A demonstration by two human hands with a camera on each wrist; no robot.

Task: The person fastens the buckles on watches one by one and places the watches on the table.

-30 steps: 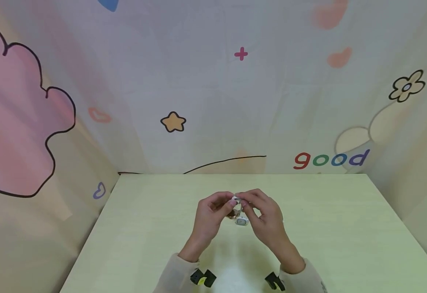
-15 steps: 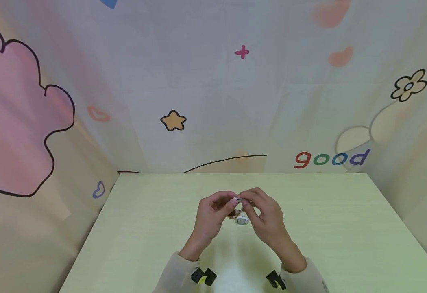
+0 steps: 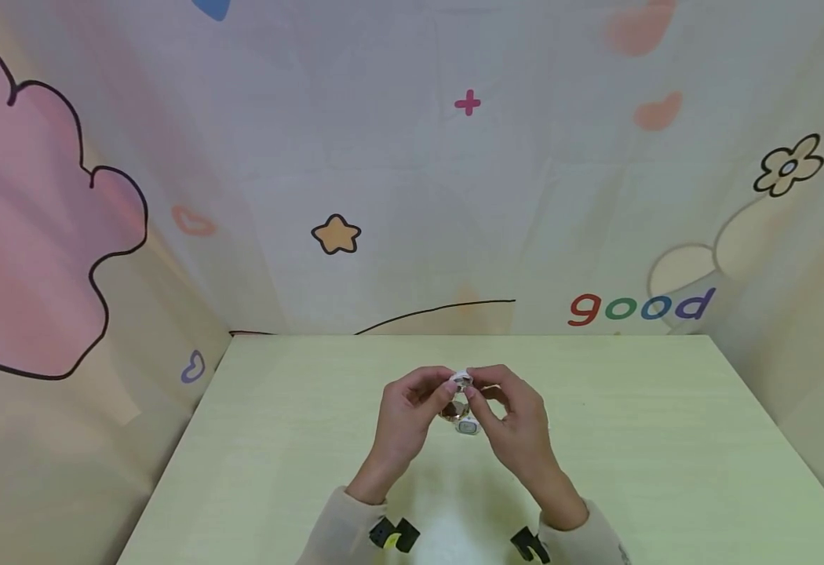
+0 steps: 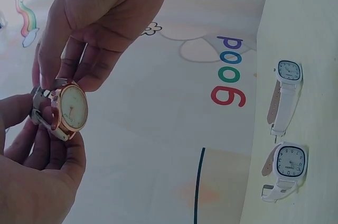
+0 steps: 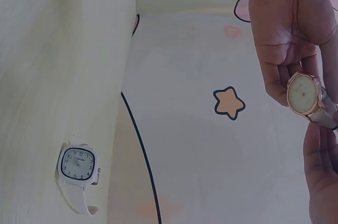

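Both hands work on a rose-gold round wristwatch [image 4: 73, 109], held up off the pale table [image 3: 278, 439], between the left and right hands and near the middle of the scene from left to right. The left hand [image 3: 401, 412] pinches the watch's pale strap [image 4: 39, 102] between thumb and fingers, and the right hand [image 3: 518, 416] pinches the same strap from the right, so both have a grip on the watch. The strap bends round behind the case; whether it is fastened is hidden among the fingers. The light dial [image 4: 74, 108] is turned toward both wrist cameras. On the table lie two white square watches with dark-rimmed dials: the left white watch [image 4: 291, 160] and, just beside it, the right white watch [image 4: 289, 71], its white strap running out toward the other. In the head view, one white watch shows below the held one, partly covered. Light sleeves [image 3: 344, 530] cover the forearms, with a black clip [image 3: 394, 535] by each cuff. At the table's far edge hangs a backdrop [image 3: 398, 157] printed with a yellow star [image 3: 337, 235] and, farther right, the coloured word "good" [image 3: 641, 308].
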